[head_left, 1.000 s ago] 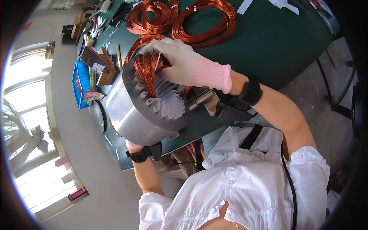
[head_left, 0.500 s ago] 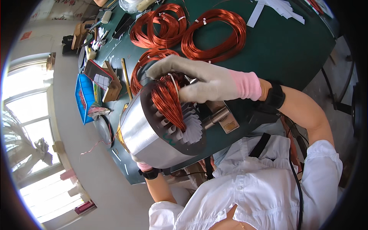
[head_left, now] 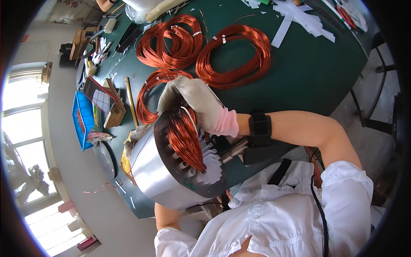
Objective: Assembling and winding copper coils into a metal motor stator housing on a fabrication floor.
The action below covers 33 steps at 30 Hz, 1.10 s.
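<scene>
- In the head view, the right hand point(head_left: 192, 100), gloved, curls over the top of the copper winding bundle point(head_left: 186, 143); whether its fingers close tightly I cannot tell.
- The left hand point(head_left: 138, 133), also gloved, sits at the core's far side, partly hidden (its grip cannot be told).
- That bundle sits in the mouth of the metal stator core point(head_left: 152, 167), above the table point(head_left: 308, 85).
- The core looks heavy, rigid and probably slippery outside, best supported around its wall; the bundle seems springy, best held near its white tie point(head_left: 187, 115); the pale slot liners point(head_left: 212, 167) look easily creased.
- Counted: one core, one blue tray point(head_left: 88, 110), one phone point(head_left: 99, 97), at least three wire coils point(head_left: 259, 60).
</scene>
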Available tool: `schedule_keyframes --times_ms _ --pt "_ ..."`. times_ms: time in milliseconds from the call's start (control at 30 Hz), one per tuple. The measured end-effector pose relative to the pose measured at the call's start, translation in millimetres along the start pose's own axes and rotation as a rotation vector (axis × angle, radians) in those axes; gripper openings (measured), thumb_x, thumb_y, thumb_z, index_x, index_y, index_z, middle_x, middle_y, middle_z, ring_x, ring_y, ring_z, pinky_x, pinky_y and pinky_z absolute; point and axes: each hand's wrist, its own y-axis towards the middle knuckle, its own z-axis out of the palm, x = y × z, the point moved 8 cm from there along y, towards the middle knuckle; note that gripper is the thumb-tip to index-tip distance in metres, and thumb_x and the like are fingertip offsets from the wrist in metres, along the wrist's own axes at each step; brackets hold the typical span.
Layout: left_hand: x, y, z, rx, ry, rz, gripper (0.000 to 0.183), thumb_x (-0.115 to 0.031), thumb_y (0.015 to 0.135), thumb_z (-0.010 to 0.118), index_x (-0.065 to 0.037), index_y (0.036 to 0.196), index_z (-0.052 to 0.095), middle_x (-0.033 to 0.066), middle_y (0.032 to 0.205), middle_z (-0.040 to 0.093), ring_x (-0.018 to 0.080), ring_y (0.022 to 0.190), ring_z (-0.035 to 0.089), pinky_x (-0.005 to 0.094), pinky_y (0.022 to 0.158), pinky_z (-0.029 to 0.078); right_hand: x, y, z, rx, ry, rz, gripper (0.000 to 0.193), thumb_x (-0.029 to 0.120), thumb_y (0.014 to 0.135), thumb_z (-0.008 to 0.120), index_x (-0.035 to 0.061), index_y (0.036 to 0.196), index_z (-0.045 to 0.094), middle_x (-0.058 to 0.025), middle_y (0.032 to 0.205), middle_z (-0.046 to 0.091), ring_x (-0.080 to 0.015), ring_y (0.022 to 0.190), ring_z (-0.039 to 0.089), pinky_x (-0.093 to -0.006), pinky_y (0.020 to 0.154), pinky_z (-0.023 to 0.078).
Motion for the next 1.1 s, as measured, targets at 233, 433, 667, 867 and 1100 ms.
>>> schedule_keyframes --times_ms 233,433,667,867,1100 --pt "-3 -25 -51 -0.102 -0.069 0.009 0.037 -0.018 0.087 0.056 0.001 0.117 0.046 0.0108 0.112 0.052 0.019 0.105 0.053 0.0352 0.094 0.041 42 -21 -54 0.025 -0.752 -0.17 0.029 0.019 0.093 0.046 -0.0023 0.109 0.056 -0.0126 0.102 0.06 -0.0193 0.092 0.06 -0.0316 0.086 0.045" --pt "-40 -107 -93 -0.298 -0.249 0.274 0.036 -0.031 0.097 0.033 -0.004 0.096 0.057 0.0077 0.093 0.055 0.0213 0.09 0.055 0.0324 0.08 0.042 103 -86 -187 0.124 -2.025 -0.346 0.077 0.06 0.082 0.052 -0.0027 0.127 0.048 -0.0212 0.135 0.045 -0.0363 0.127 0.04 -0.0461 0.107 0.029" --pt "-88 -125 31 0.679 -0.239 0.177 0.043 -0.039 0.092 0.046 0.001 0.085 0.061 0.0098 0.076 0.057 0.0199 0.07 0.056 0.0327 0.061 0.044 68 -198 -82 0.647 -1.43 -0.524 0.019 0.013 0.067 0.065 0.0139 0.086 0.064 -0.0035 0.095 0.061 -0.0215 0.093 0.059 -0.04 0.087 0.047" --pt "-88 -126 55 0.841 -0.433 -0.245 0.03 -0.027 0.09 0.054 0.003 0.091 0.059 0.0099 0.075 0.057 0.016 0.065 0.055 0.0297 0.056 0.044 75 -171 -23 0.39 -1.02 -0.168 0.025 0.007 0.075 0.067 0.0121 0.099 0.061 -0.0046 0.08 0.055 -0.0243 0.058 0.058 -0.0328 0.051 0.048" --pt "-29 -160 40 0.653 -0.875 -0.917 0.041 -0.034 0.094 0.056 0.005 0.103 0.06 0.012 0.085 0.065 0.0124 0.062 0.061 0.0212 0.05 0.047 58 -151 -21 0.497 -0.699 -0.012 0.029 0.02 0.072 0.075 0.0118 0.097 0.063 -0.0044 0.079 0.056 -0.0221 0.064 0.059 -0.0316 0.055 0.047"
